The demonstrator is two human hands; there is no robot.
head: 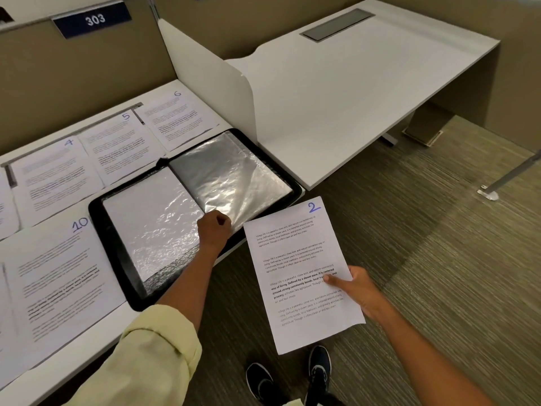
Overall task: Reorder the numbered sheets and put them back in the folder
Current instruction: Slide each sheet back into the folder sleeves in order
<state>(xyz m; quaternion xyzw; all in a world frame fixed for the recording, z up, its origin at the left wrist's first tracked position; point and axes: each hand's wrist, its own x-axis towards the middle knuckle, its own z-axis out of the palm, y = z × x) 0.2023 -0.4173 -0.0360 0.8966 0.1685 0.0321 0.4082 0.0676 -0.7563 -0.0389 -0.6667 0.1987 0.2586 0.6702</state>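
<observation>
I can't read the sheets cut off at the left edge. My left hand (214, 228) is curled, pinching a clear sleeve (234, 174) of the open folder (193, 212) at the desk (164, 315) edge. My right hand (355, 288) grips sheet 2 (298, 259) over carpet (439, 259), beside the folder. Sheets 4 (52, 174), 5 (120, 145), 6 (175, 118) and 10 (58, 276) lie on the desk.

Five numbered sheets (301, 273), one folder (193, 212), two hands (213, 230).
</observation>
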